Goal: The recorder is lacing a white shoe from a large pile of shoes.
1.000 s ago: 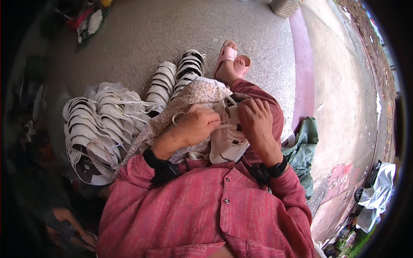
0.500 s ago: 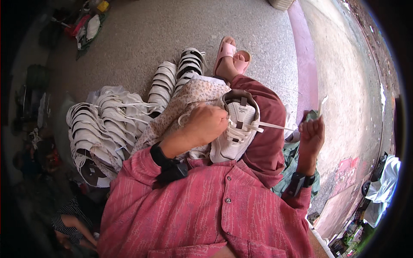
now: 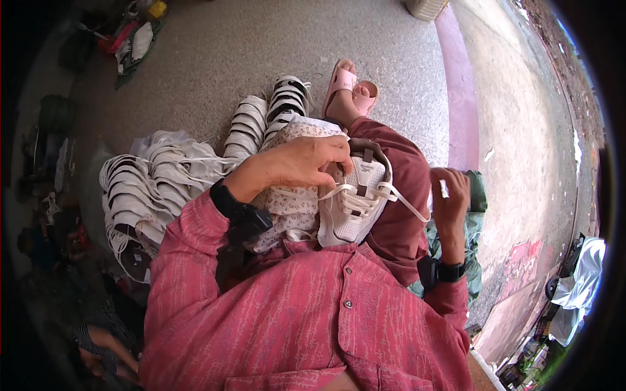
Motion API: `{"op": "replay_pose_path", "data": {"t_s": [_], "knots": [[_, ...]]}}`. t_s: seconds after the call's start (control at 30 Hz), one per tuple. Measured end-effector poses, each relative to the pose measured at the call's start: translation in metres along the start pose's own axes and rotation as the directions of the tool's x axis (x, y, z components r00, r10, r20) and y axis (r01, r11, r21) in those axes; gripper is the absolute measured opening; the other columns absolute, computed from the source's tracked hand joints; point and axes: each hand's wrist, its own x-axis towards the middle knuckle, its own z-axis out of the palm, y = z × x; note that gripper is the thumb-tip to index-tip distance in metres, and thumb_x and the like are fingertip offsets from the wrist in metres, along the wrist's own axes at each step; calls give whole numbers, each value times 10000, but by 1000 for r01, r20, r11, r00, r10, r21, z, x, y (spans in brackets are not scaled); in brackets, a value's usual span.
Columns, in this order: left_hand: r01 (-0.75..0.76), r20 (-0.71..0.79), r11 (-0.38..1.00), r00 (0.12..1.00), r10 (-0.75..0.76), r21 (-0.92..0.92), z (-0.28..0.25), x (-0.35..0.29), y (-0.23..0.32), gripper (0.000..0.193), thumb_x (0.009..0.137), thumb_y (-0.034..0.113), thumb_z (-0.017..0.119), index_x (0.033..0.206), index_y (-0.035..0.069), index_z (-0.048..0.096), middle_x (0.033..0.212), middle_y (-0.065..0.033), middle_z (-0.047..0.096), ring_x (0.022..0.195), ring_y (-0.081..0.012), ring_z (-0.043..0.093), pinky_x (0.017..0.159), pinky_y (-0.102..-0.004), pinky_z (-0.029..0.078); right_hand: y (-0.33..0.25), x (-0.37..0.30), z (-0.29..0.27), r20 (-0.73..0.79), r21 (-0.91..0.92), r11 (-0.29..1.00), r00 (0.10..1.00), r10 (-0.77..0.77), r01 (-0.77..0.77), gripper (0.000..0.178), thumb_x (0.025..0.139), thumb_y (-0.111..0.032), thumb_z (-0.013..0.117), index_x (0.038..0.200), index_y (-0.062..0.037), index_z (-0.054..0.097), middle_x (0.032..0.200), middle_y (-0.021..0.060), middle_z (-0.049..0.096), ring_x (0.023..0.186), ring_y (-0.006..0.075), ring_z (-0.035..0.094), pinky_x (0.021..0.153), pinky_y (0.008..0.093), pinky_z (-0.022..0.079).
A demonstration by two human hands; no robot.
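Observation:
A white shoe upper (image 3: pixel 339 218) with a grey-brown lining lies across my lap, toe end toward me, its tongue (image 3: pixel 366 174) showing. My left hand (image 3: pixel 303 163) is at its left edge, fingers curled over the side and the thumb by the lacing. A white shoelace (image 3: pixel 407 207) runs through the upper's eyelets and out to the right in a slack curve. My right hand (image 3: pixel 451 199) is raised beside my right knee, closed, with a white bit of lace showing at its fingers. What lies under the left fingers is partly hidden.
Stacks of nested white shoe uppers (image 3: pixel 147 195) lie to my left, with more rows (image 3: pixel 246 127) ahead. Floral cloth (image 3: pixel 287 199) covers my left thigh. Green sheeting (image 3: pixel 475 228) lies at my right. A person's arm (image 3: pixel 111 342) shows at lower left.
My left hand has loosened from its fist and shifted along the upper's left edge. My right hand has come down and inward, and the lace, taut before, now hangs slack.

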Motion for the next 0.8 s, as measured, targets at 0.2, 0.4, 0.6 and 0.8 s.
{"op": "replay_pose_path", "data": {"t_s": [0.2, 0.4, 0.6, 0.8], "knots": [[-42, 58, 999, 997, 42, -7, 2, 4, -6, 263, 709, 53, 733, 950, 47, 628, 977, -49, 566, 777, -170, 616, 691, -302, 491, -62, 51, 23, 193, 287, 909, 911, -364, 303, 165, 756, -86, 725, 915, -112, 691, 828, 41, 608, 832, 248, 584, 756, 346, 414], [-94, -52, 992, 995, 90, -82, 10, -1, -16, 214, 722, 54, 735, 889, 15, 607, 863, -58, 590, 775, -165, 614, 677, -294, 490, -79, 54, 50, 324, 477, 809, 787, -526, 344, 187, 722, -107, 731, 904, -110, 690, 809, 19, 593, 842, 240, 583, 819, 368, 428], [-130, -137, 980, 985, 109, -149, 20, -3, -19, 184, 735, 39, 751, 849, 19, 609, 822, -34, 597, 747, -135, 586, 674, -273, 474, -69, 56, 65, 441, 659, 740, 727, -525, 134, 183, 730, -113, 722, 901, -75, 671, 782, 53, 570, 829, 247, 579, 857, 385, 431], [-60, -101, 971, 994, 37, -230, 22, -5, -19, 196, 720, 11, 766, 822, 15, 598, 835, -33, 598, 788, -133, 579, 703, -277, 470, -65, 62, 67, 493, 725, 689, 683, -540, 21, 123, 793, -75, 698, 913, -56, 673, 812, 49, 559, 831, 236, 578, 771, 359, 440]]}}
